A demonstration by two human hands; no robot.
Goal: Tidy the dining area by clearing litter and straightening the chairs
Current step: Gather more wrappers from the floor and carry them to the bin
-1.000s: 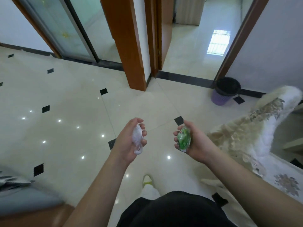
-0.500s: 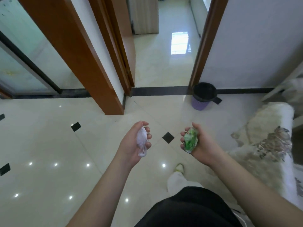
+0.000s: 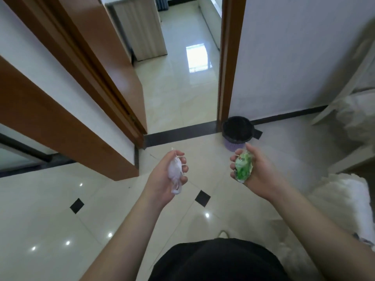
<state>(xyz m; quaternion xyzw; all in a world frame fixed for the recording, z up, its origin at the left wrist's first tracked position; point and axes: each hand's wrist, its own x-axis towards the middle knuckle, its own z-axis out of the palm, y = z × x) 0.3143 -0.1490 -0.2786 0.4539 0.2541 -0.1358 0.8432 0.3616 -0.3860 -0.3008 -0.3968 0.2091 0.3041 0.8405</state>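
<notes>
Both hands are raised in front of the person, apart from each other, each curled around a piece of litter. The left hand [image 3: 168,177] grips a crumpled white wad [image 3: 175,175], probably tissue or thin plastic, though which it is cannot be made out; its fingers wrap the right side of the wad and hide part of it. The right hand [image 3: 257,175] clutches a scrunched green and white wrapper [image 3: 243,166], whose printing is too creased to read, with the thumb over its top and the fingertips showing at its left edge. Just beyond the right hand, on the tiled floor [image 3: 60,209] by the wall, stands a small purple bin [image 3: 237,134] with a dark liner; its lower right side is cut off by the thumb and wrapper. The bin sits beside the wooden door frame [image 3: 227,67] of an open doorway. At the right edge, pale furniture draped in white furry fabric [image 3: 345,199] is blurred and cropped, so its form is unclear. A dark garment [image 3: 215,258] fills the bottom of the view, with one shoe tip [image 3: 222,233] barely showing above it.
</notes>
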